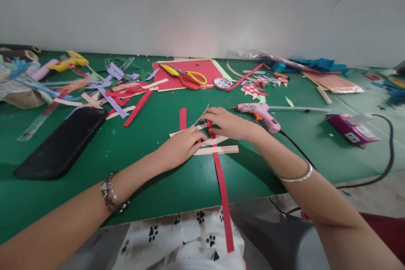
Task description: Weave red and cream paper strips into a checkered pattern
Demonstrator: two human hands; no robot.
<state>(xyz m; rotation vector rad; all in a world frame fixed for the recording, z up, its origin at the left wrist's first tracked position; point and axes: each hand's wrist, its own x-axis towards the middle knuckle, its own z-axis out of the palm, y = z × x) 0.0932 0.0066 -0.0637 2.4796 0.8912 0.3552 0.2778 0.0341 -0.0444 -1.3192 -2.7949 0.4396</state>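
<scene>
My left hand [182,145] lies curled on a small crossing of paper strips in the middle of the green table [152,126], fingers pressed down on cream strips [221,150]. My right hand [226,122] pinches a cream strip where it meets a long red strip [223,190] that runs toward me over the table edge. A second short red strip [182,118] stands beside it.
A pink glue gun [262,114] lies just right of my right hand, its cord trailing off. A black phone [63,143] lies at left. Loose strips [123,97], scissors [186,76] on red paper, woven pieces [253,88] and a purple device [352,130] lie around.
</scene>
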